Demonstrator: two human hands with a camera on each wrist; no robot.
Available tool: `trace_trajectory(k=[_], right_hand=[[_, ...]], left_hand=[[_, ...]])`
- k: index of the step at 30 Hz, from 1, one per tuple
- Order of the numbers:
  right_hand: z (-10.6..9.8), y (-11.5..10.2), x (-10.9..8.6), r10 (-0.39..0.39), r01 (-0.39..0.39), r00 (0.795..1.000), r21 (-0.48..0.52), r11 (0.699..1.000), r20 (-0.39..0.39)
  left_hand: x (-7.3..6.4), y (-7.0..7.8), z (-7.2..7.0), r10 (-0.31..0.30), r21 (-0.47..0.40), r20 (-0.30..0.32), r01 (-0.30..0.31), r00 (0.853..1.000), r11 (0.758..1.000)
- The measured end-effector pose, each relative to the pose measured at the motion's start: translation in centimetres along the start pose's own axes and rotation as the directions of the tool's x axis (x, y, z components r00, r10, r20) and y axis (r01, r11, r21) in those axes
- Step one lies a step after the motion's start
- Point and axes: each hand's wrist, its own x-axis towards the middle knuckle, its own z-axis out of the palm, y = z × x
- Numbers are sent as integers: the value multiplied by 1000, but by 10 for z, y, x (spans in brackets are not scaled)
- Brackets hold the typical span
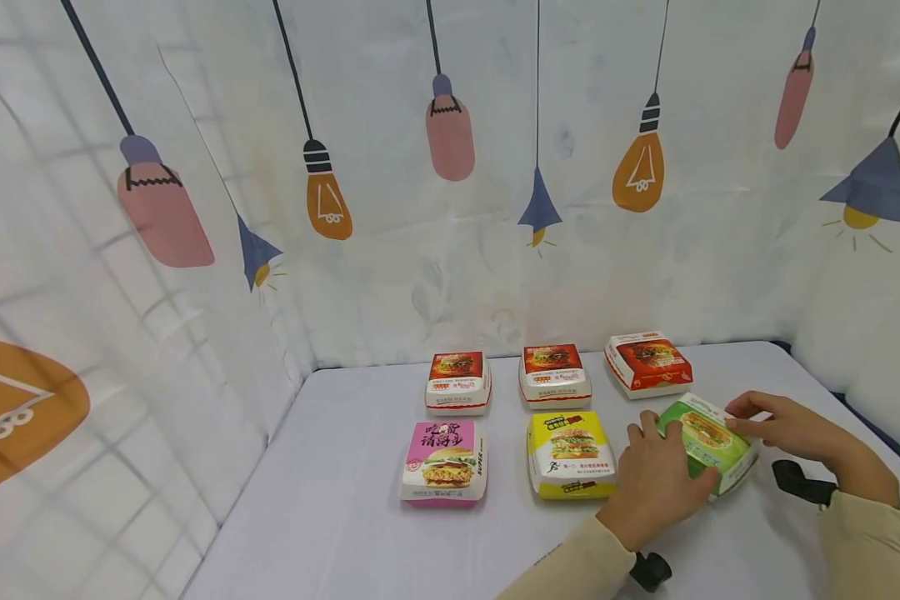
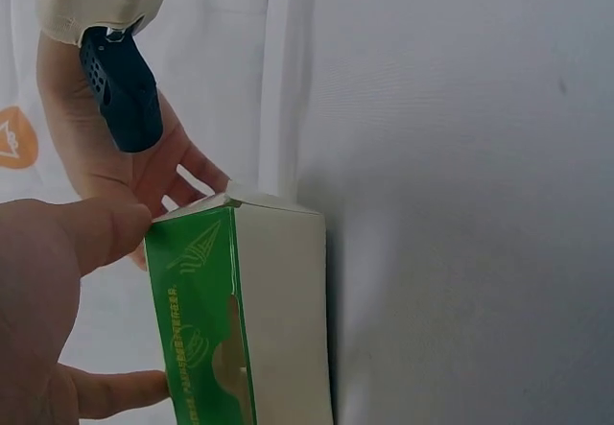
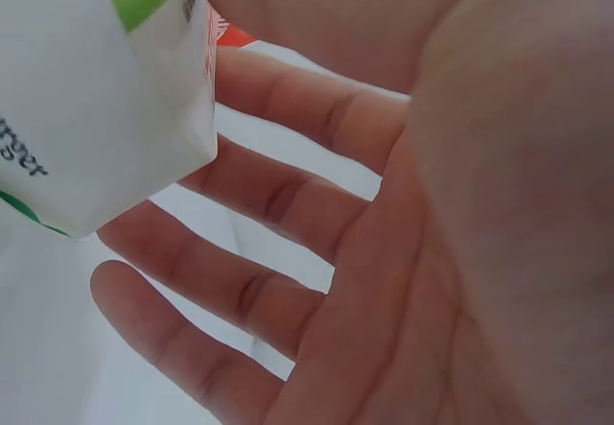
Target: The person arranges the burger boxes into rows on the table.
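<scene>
A green and white burger box [image 1: 708, 437] with a burger picture on its lid sits between both hands at the right of the table. My left hand [image 1: 660, 479] holds it from the near left, fingers spread along its left side and thumb at the near corner. In the left wrist view, thumb and a finger meet the green side wall [image 2: 197, 300]. My right hand [image 1: 791, 429] grips the far right corner, thumb on top. The right wrist view shows its fingers [image 3: 278, 195] under and behind the white end of the box [image 3: 125, 118].
Left of the hands stand a yellow burger box [image 1: 570, 454] and a pink one [image 1: 444, 464]. Behind them is a back row of red and white boxes: left [image 1: 457, 383], middle [image 1: 555, 377] and right [image 1: 648, 364]. A lamp-printed cloth [image 1: 375, 292] hangs behind the white table [image 1: 330, 500].
</scene>
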Motion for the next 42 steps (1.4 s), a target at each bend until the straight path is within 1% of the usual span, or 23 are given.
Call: trace_trajectory(k=[4, 7, 10, 14, 23, 27, 34, 38, 42], right_hand=[[0, -1, 1, -10, 10, 1000, -10, 1000, 8], [-1, -1, 2, -11, 11, 1000, -19, 1000, 15], [0, -1, 3, -7, 7, 1000, -22, 1000, 10], [1, 1, 4, -1, 1, 1000, -14, 1000, 3], [2, 5, 6, 5, -5, 1000, 3, 1000, 21], [2, 4, 6, -4, 4, 1000, 7, 1000, 24], [4, 5, 6, -20, 20, 999, 22, 1000, 32], [6, 6, 6, -55, 54, 998, 24, 998, 27], [7, 5, 5, -69, 69, 997, 25, 997, 27]], left_hand=[[1, 1, 0, -20, 3, 19, 20, 1000, 1000], [1, 1, 1, -25, 8, 19, 25, 1000, 1000], [1, 0, 0, -19, 18, 16, 19, 1000, 1000], [1, -1, 0, -7, 10, 14, 6, 1000, 1000], [0, -3, -2, 8, -10, 20, -7, 1000, 1000], [1, -4, -1, 8, -26, 29, -7, 1000, 1000], [2, -5, 1, 22, -72, 3, -22, 1000, 997], [4, -6, 1, 13, -100, 5, -13, 1000, 995], [5, -7, 2, 2, -116, 14, 0, 1000, 993]])
